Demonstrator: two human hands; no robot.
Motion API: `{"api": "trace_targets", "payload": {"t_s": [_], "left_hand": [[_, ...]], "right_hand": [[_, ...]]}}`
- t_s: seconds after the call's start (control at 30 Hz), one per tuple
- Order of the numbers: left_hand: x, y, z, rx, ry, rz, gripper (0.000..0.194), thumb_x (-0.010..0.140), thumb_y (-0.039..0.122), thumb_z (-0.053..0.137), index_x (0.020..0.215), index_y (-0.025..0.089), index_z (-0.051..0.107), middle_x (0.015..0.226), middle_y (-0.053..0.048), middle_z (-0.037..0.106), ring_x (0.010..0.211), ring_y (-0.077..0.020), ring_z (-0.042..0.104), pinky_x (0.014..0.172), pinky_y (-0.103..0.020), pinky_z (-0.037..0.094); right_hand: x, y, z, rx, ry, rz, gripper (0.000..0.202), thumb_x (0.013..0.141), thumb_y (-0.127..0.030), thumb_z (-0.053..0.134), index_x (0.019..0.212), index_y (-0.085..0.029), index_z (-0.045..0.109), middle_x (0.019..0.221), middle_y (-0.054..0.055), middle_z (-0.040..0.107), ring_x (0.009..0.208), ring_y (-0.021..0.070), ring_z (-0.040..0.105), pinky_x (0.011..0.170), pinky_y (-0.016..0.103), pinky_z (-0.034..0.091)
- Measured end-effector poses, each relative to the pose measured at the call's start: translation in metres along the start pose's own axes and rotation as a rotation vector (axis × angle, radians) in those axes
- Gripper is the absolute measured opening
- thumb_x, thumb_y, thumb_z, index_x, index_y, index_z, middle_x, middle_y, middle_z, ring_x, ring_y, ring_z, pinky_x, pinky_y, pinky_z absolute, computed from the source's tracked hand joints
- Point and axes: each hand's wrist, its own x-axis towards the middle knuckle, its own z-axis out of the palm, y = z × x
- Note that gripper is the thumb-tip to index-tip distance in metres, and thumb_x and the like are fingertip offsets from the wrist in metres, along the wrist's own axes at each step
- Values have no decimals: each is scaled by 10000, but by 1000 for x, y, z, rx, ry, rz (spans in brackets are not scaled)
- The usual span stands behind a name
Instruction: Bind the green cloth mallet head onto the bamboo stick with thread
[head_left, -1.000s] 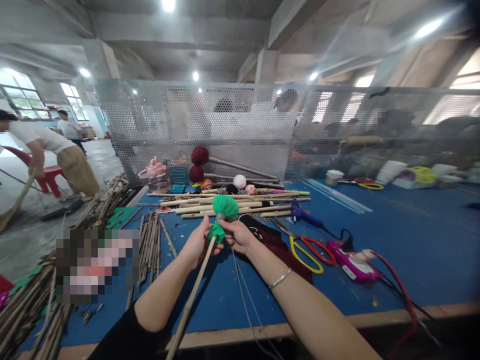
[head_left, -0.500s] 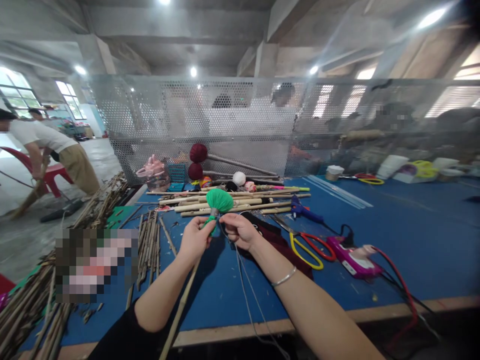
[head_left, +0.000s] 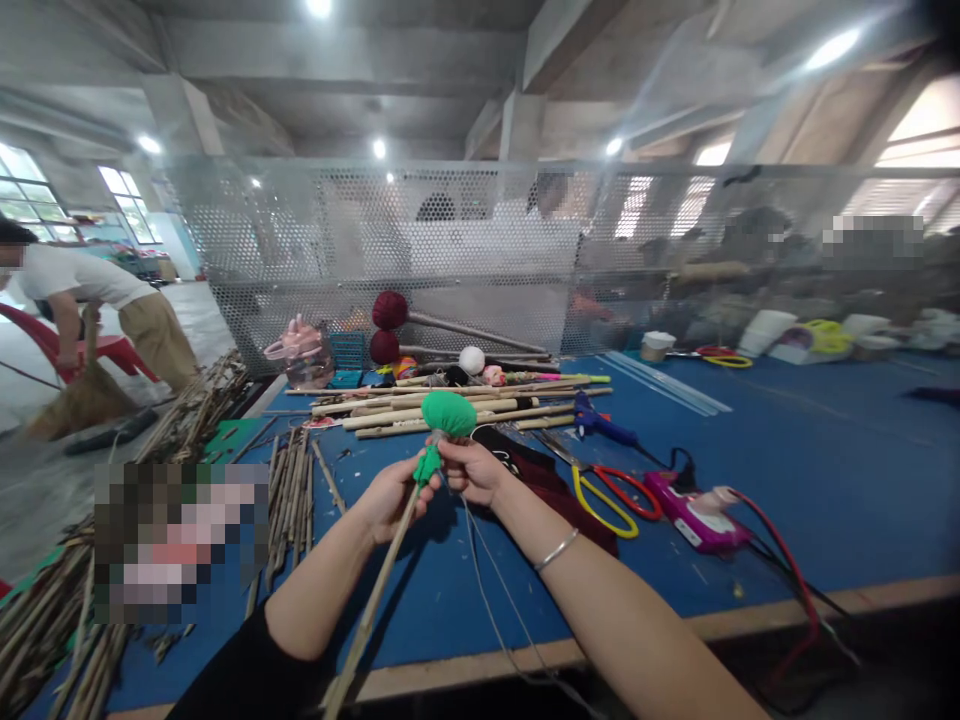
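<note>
A wooden stick (head_left: 373,605) slants up from the table's front edge to a round green cloth head (head_left: 448,412). My left hand (head_left: 391,500) is closed around the stick from below, just under the head, where gathered green cloth (head_left: 428,464) wraps it. Beside the neck, my right hand (head_left: 471,470) pinches thin grey cord (head_left: 480,590). That cord hangs in a long loop over the table's front edge. The right fingertips hide part of the neck, where a grey band shows.
Scissors (head_left: 609,500) with red and yellow handles, a blue glue gun (head_left: 600,420) and a purple power strip (head_left: 697,512) lie to the right. Thin sticks (head_left: 291,490) are at left, and pale sticks (head_left: 360,422) lie behind. A person (head_left: 112,290) sweeps at far left.
The stick has rolled in my left hand, which has turned palm upward, and more green cloth shows below the neck. My right hand stays beside the neck. The view has shifted slightly right.
</note>
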Motion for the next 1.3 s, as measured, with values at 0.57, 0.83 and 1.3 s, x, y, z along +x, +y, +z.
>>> {"api": "trace_targets", "payload": {"t_s": [0.57,0.83,1.3], "left_hand": [[3,-3,-7,541,398,541,314,665,443,620,760,149,562,386,65,457,297,-56,372,314,-158,259],[-2,5,1,112,131,456,349,611,395,699,690,145,470,499,72,445,335,0,316,295,-106,207],[1,1,-3,74,108,41,384,773,491,500,819,116,568,609,-24,549,451,-82,537,391,-166,448]], "right_hand": [[1,-1,5,-199,136,-104,332,568,-341,740,661,-153,483,391,-120,301,333,11,149,329,172,53],[1,-4,14,-111,176,-147,336,544,-331,752,636,-162,476,378,-123,303,307,9,156,309,171,48],[6,9,-2,-20,95,-25,370,562,-343,761,652,-151,457,378,-134,255,332,-1,88,331,166,18]]}}
